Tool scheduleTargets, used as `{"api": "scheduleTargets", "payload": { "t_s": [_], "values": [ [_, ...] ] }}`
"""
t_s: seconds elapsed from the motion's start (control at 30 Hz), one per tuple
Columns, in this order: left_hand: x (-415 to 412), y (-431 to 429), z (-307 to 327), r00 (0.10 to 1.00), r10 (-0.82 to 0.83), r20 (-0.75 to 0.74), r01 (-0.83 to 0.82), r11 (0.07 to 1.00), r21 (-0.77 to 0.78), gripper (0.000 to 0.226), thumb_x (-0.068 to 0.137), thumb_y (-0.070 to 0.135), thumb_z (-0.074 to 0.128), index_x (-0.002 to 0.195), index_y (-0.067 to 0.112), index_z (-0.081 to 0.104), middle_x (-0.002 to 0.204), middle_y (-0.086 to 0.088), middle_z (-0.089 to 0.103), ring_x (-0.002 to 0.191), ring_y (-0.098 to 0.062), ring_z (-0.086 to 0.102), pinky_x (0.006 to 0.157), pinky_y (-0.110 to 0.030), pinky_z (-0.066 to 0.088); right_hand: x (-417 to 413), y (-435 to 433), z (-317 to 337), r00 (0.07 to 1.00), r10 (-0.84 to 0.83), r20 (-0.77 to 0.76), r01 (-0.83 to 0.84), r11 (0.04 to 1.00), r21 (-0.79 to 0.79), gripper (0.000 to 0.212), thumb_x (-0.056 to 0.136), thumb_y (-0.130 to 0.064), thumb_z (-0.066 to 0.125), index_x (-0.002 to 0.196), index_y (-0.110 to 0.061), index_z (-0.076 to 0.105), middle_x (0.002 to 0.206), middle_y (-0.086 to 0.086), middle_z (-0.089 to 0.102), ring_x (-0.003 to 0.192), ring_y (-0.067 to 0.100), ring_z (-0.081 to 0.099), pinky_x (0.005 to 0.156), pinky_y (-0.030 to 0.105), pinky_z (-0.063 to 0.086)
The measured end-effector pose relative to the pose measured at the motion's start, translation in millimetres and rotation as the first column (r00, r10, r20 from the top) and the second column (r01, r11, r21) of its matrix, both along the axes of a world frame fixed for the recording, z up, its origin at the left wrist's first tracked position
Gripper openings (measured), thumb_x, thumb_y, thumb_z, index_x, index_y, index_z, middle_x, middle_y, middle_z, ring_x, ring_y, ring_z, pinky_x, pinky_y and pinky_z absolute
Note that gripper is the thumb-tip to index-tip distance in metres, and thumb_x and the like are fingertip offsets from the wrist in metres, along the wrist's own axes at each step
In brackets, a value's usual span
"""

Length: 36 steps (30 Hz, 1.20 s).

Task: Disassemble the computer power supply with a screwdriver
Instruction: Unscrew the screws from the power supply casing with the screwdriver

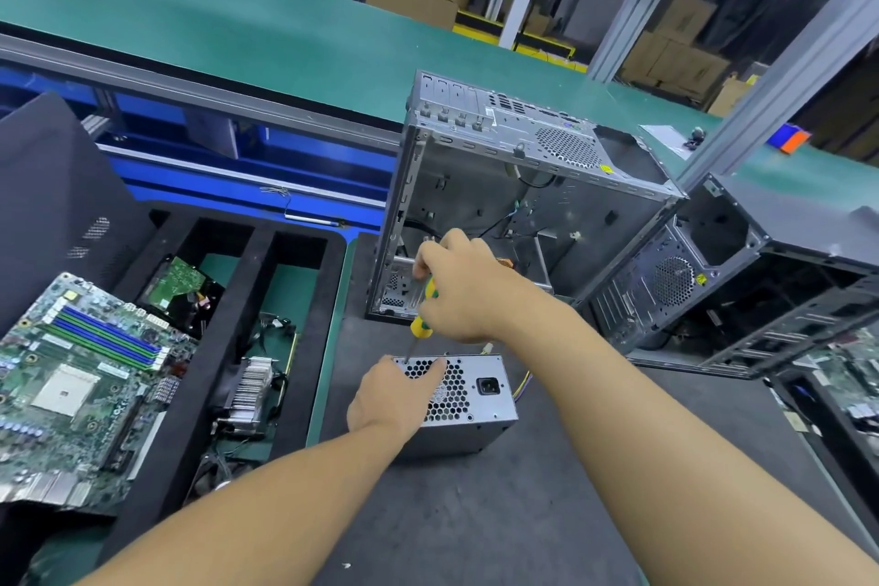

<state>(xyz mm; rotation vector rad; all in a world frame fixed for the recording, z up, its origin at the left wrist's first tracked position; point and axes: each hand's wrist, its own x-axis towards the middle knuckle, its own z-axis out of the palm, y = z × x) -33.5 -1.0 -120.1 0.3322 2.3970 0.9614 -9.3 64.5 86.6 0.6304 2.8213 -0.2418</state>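
A grey metal power supply (480, 414) stands on the dark mat, its honeycomb grille and black power socket facing up, coloured wires trailing from its right side. My left hand (387, 400) grips its left top edge, thumb lying over the grille. My right hand (463, 288) holds a yellow and green screwdriver (423, 324) upright. The screwdriver's thin shaft comes down to the supply's far left corner, right next to my left hand.
An empty silver computer case (504, 200) stands open just behind the supply. A second dark case (742, 281) lies at the right. At the left, a black foam tray (238, 300) holds a motherboard (81, 376), a heatsink and a drive. A green conveyor (238, 19) runs behind.
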Motion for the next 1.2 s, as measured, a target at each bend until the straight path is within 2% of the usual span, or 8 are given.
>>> {"api": "scheduleTargets", "payload": {
  "t_s": [0.13, 0.2, 0.43, 0.53, 0.63, 0.83, 1.03, 1.2],
  "values": [
    [0, -1, 0, 1.0, -0.01, -0.012, 0.01, 1.0, -0.024, 0.084, 0.07, 0.085, 0.049, 0.125, 0.022, 0.053, 0.119, 0.004, 0.062, 0.095, -0.02, 0.059, 0.067, -0.031, 0.039, 0, -7, -3, 0.997, -0.068, -0.041, 0.074, 0.983, 0.165, 0.034, 0.099, -0.044, 0.033, 0.121, -0.019, 0.042, 0.108, 0.004, 0.046, 0.094, 0.033, 0.052, 0.07, 0.04, 0.037],
    [-1, -2, -1, 1.0, -0.021, -0.008, 0.021, 0.999, -0.024, 0.078, 0.069, 0.086, 0.048, 0.114, 0.022, 0.053, 0.107, 0.005, 0.063, 0.091, -0.02, 0.061, 0.065, -0.031, 0.043, -1, -9, -5, 0.997, -0.011, -0.071, 0.029, 0.965, 0.259, 0.029, 0.103, -0.037, 0.03, 0.121, -0.017, 0.041, 0.105, 0.005, 0.055, 0.083, 0.033, 0.055, 0.066, 0.039, 0.039],
    [1, -3, 2, 1.0, 0.006, -0.006, -0.005, 0.999, 0.041, 0.057, 0.069, 0.082, 0.051, 0.082, 0.026, 0.048, 0.081, 0.013, 0.056, 0.077, -0.018, 0.059, 0.06, -0.03, 0.042, -6, -4, 5, 0.992, 0.003, 0.123, -0.007, 1.0, 0.026, 0.035, 0.089, -0.028, 0.048, 0.125, -0.025, 0.044, 0.124, 0.003, 0.032, 0.106, 0.026, 0.034, 0.078, 0.037, 0.033],
    [0, -2, 0, 1.0, -0.003, -0.001, 0.003, 0.999, 0.044, 0.057, 0.069, 0.082, 0.051, 0.085, 0.027, 0.05, 0.084, 0.012, 0.058, 0.08, -0.018, 0.06, 0.061, -0.031, 0.042, -7, -8, 1, 0.995, -0.088, 0.039, 0.084, 0.991, 0.106, 0.038, 0.1, -0.044, 0.033, 0.131, -0.022, 0.037, 0.122, 0.009, 0.043, 0.088, 0.033, 0.047, 0.072, 0.04, 0.036],
    [0, -1, -2, 1.0, -0.001, -0.009, 0.001, 0.999, 0.037, 0.058, 0.069, 0.083, 0.05, 0.086, 0.027, 0.051, 0.085, 0.01, 0.061, 0.08, -0.018, 0.061, 0.06, -0.03, 0.042, -9, -10, -1, 1.0, -0.001, -0.016, 0.005, 0.961, 0.276, 0.025, 0.103, -0.031, 0.032, 0.123, -0.017, 0.04, 0.099, 0.007, 0.055, 0.076, 0.031, 0.05, 0.064, 0.037, 0.036],
    [0, -2, -1, 1.0, 0.007, -0.009, -0.007, 0.999, 0.038, 0.06, 0.068, 0.083, 0.05, 0.082, 0.025, 0.05, 0.083, 0.01, 0.06, 0.078, -0.019, 0.06, 0.059, -0.03, 0.04, -11, -5, 11, 0.982, 0.006, 0.188, -0.014, 0.999, 0.042, 0.032, 0.088, -0.027, 0.046, 0.12, -0.026, 0.048, 0.12, 0.003, 0.035, 0.107, 0.029, 0.04, 0.087, 0.045, 0.044],
    [-1, -3, 0, 1.0, -0.005, 0.016, 0.005, 0.999, 0.054, 0.059, 0.07, 0.083, 0.05, 0.084, 0.026, 0.048, 0.085, 0.009, 0.06, 0.078, -0.017, 0.06, 0.057, -0.03, 0.04, -11, -8, 0, 0.999, 0.04, 0.003, -0.039, 0.954, 0.299, 0.02, 0.103, -0.028, 0.03, 0.112, -0.02, 0.047, 0.104, 0.007, 0.059, 0.081, 0.034, 0.054, 0.065, 0.038, 0.037],
    [-3, -8, -1, 0.983, -0.049, 0.178, 0.016, 0.983, 0.181, 0.04, 0.076, 0.065, 0.056, 0.089, 0.027, 0.05, 0.092, 0.008, 0.063, 0.085, -0.016, 0.062, 0.075, -0.033, 0.051, -11, -3, 3, 0.99, 0.09, 0.113, -0.1, 0.991, 0.086, 0.029, 0.092, -0.017, 0.043, 0.119, -0.023, 0.048, 0.119, 0.004, 0.036, 0.102, 0.031, 0.044, 0.074, 0.038, 0.039]
  ]
}}
